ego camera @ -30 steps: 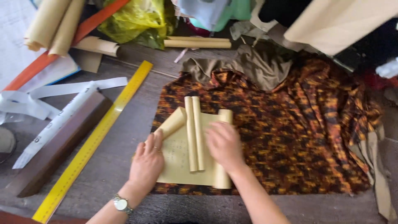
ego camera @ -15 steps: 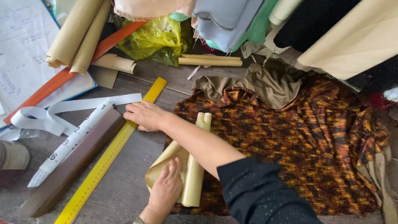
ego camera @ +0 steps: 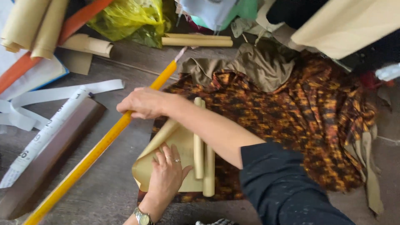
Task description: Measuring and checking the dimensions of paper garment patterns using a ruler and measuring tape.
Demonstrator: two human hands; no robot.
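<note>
**On a cluttered bench: hands with ruler and paper**

On the grey bench (ego camera: 104, 196), seen from above, the right hand (ego camera: 143, 103) reaches across the body, fingers curled shut around a long yellow ruler (ego camera: 89, 156) that slants beside the cloth. The left hand (ego camera: 166, 177), fingers spread flat, presses down a curling tan sheet of paper (ego camera: 183, 143) lying on orange-and-black patterned fabric (ego camera: 300, 121). Paper rolls (ego camera: 202, 143) rest on the sheet's right edge. The step in hand appears to be fetching the ruler; laying it on the paper would need the sheet held flat.
</note>
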